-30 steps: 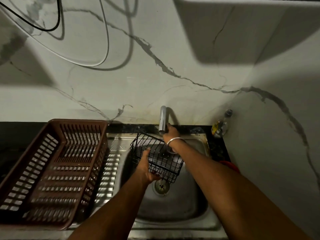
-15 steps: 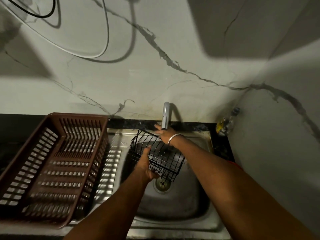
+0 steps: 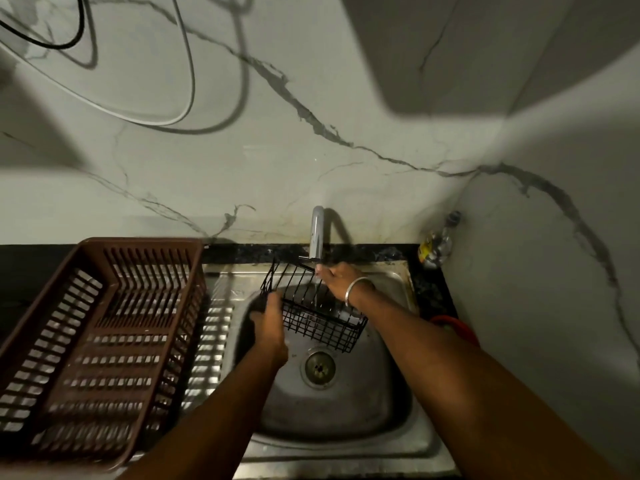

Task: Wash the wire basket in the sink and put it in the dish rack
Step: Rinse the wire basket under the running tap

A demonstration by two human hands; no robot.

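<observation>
1. basket (image 3: 311,306): black wire, held tilted over the sink (image 3: 332,420) bowl, above and just behind the drain (image 3: 320,367). it touches neither the bowl floor nor the rack.
2. left hand (image 3: 268,327): clamped on the basket's near left corner, with the thumb raised along the rim and the fingers curled round the wire.
3. right hand (image 3: 341,277): at the basket's far rim, directly below the tap mouth. the fingertips lie on the top wire; whether they close round it cannot be told. there is a silver bangle (image 3: 358,289) on the wrist.
4. tap (image 3: 317,233): metal, mounted at the back edge of the sink. a thin pale stream drops from its mouth into the basket, just beside the right hand's fingertips.
5. rack (image 3: 138,242): brown slotted plastic, sitting on the drainboard left of the bowl, well apart from the basket.
6. back right corner: a small bottle (image 3: 438,244) stands on the dark counter against the wall. a red item (image 3: 457,327) shows near the right forearm, partly hidden; its kind cannot be told.
7. wall: pale, with dark veining. a white and a black cable (image 3: 138,114) loop at upper left.
</observation>
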